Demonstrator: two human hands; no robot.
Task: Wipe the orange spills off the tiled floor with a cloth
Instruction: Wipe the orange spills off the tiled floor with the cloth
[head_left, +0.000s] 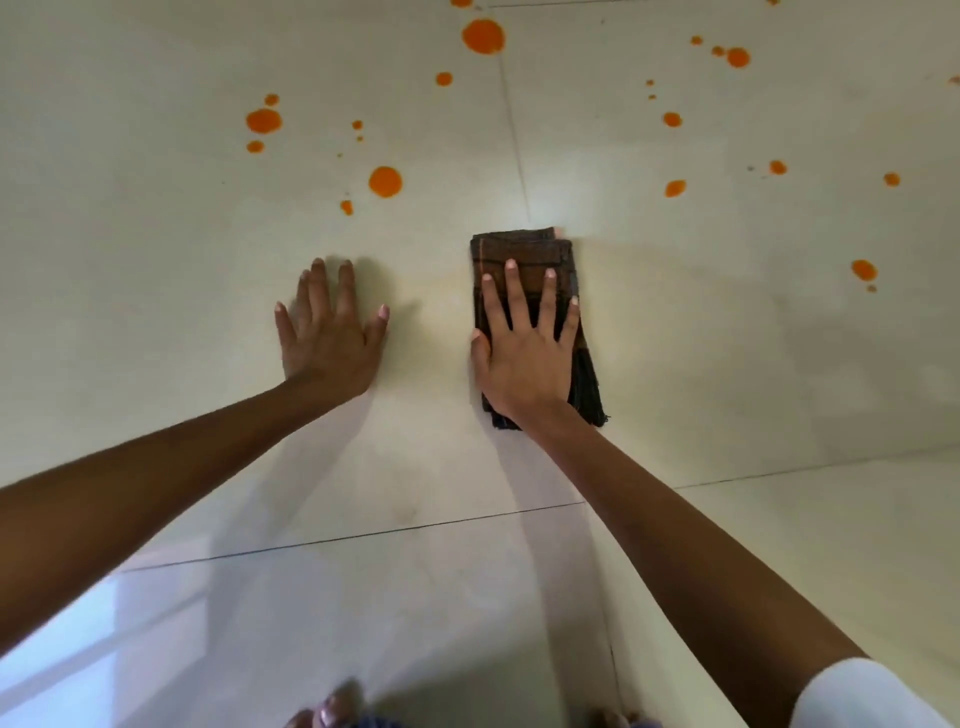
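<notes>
The left hand (332, 338) lies flat on the pale tiled floor (156, 312), fingers straight and spread, holding nothing. Just to its right, apart from it, the right hand (524, 353) presses down with spread, straight fingers on a folded dark brown cloth (519, 249), which rests on the floor close to a tile joint. Orange spills (385, 182) dot the tiles beyond both hands, from the left cluster across to scattered drops on the far right. A white sleeve (862, 696) shows at the lower right.

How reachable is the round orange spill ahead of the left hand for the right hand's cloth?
Probably yes: bare tile alone separates the cloth under the right hand from that spill.
</notes>
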